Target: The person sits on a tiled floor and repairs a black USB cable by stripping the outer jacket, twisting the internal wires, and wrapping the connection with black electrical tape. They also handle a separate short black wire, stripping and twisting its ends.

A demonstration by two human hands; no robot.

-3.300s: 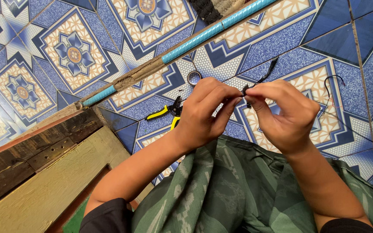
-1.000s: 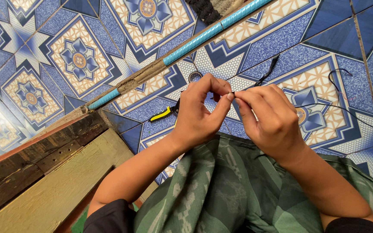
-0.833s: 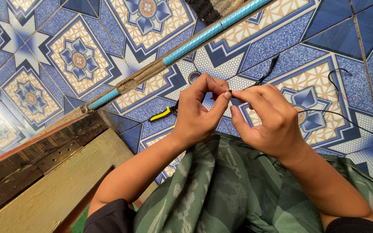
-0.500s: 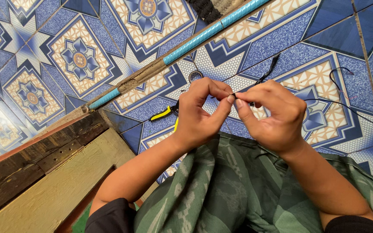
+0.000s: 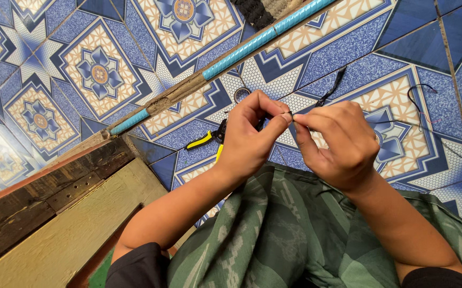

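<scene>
Here, the left hand (image 5: 249, 141) and right hand (image 5: 337, 141) meet over the patterned tile floor (image 5: 97, 74), the fingers (image 5: 281, 118) of both pinched together on a thin black wire (image 5: 331, 92) that trails off toward 1 o'clock. Yellow-handled pliers (image 5: 209, 141) lie at 9 o'clock of the left hand, partly hidden behind it. Green patterned cloth (image 5: 289, 229) covers the lap at 6 o'clock.

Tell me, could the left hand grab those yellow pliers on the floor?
Probably yes. The yellow-handled pliers lie on the tiled floor just beside the left hand, nothing covering them, though its fingertips now pinch a thin black wire.
</scene>
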